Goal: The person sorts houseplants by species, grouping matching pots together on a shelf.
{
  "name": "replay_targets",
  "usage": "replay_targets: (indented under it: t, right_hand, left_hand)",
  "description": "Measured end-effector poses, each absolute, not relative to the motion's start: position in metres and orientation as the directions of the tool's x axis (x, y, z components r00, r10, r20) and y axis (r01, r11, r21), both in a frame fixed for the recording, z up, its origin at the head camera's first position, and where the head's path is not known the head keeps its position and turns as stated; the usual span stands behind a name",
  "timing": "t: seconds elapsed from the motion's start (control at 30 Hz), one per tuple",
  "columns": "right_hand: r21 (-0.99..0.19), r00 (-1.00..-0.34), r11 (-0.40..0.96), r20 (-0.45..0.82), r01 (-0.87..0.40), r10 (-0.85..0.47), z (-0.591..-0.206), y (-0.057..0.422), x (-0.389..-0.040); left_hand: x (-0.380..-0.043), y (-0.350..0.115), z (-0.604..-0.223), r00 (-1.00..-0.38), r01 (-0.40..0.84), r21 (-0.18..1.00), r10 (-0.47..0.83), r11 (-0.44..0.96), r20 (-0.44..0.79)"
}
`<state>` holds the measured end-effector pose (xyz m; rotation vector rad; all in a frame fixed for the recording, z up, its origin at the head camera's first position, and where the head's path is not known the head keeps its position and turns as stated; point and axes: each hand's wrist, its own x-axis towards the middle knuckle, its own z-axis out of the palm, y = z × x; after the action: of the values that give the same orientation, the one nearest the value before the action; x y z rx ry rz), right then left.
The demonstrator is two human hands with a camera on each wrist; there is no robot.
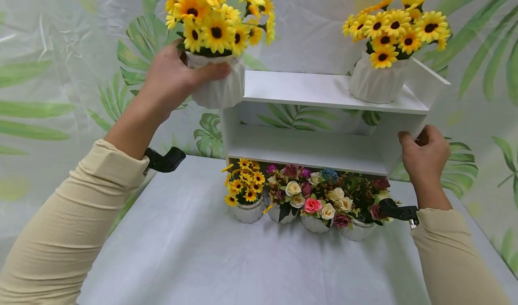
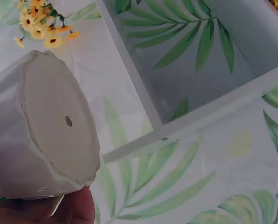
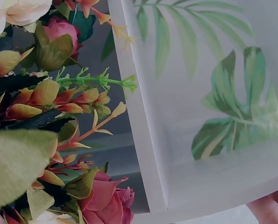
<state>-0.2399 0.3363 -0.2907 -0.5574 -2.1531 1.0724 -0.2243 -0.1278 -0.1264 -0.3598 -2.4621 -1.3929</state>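
Observation:
My left hand (image 1: 174,80) grips a white ribbed pot of yellow sunflowers (image 1: 218,82), with the thumb across its front. It is held up at the left end of a white shelf unit (image 1: 303,147); in the left wrist view the pale underside of the pot (image 2: 59,112) with a small hole shows, tilted. My right hand (image 1: 426,154) holds the edge of the unit's right side panel, thumb in front and the other fingers partly hidden. On the right of the top board stands a second sunflower pot (image 1: 378,82).
Below the unit, a small sunflower pot (image 1: 247,210) and several pots of mixed roses (image 1: 315,224) stand in a row on the white-covered table (image 1: 251,269). A leaf-printed sheet (image 1: 93,39) hangs behind. The top board has a raised right end panel (image 1: 425,82).

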Motion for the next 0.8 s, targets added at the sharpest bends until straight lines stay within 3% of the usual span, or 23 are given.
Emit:
replay_targets:
  t: [0.43, 0.8]
  right_hand:
    - [-0.825, -0.694, 0.557, 0.346, 0.096, 0.631, -0.291, 0.340, -0.240]
    - [-0.812, -0.685, 0.577, 0.375, 0.082, 0.624, -0.290, 0.337, -0.240]
  left_hand:
    - [-0.268, -0.082, -0.095, -0.930, 0.296, 0.764, -0.011, 0.573, 0.368]
    - [-0.293, -0.036, -0.113, -0.950, 0.212, 0.753, -0.048, 0.623, 0.308]
